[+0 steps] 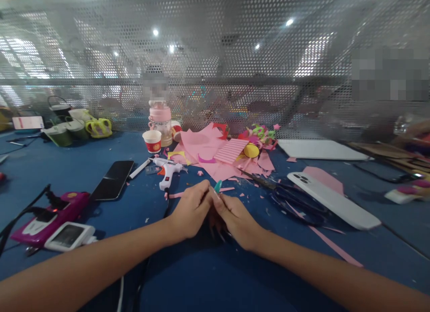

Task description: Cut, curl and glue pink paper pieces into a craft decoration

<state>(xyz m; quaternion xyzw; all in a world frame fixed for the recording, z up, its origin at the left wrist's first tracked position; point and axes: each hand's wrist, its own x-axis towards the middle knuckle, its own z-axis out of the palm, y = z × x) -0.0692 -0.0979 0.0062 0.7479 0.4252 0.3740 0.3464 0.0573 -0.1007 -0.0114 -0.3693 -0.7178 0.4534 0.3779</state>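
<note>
My left hand and my right hand meet over the near middle of the blue table, fingers curled and thumbs close together. Between the fingertips a small teal piece pokes up; its lower part is hidden by my fingers, and its material is unclear. Just beyond my left hand lies a white glue gun, its nozzle toward the back left. Dark-handled scissors rest to the right of my right hand. Pink paper sheets and small scraps are heaped behind my hands.
A black phone, a magenta power strip and a white adapter lie left. A paper cup and pink-lidded bottle stand behind. A white phone lies right. A perforated metal panel borders the back.
</note>
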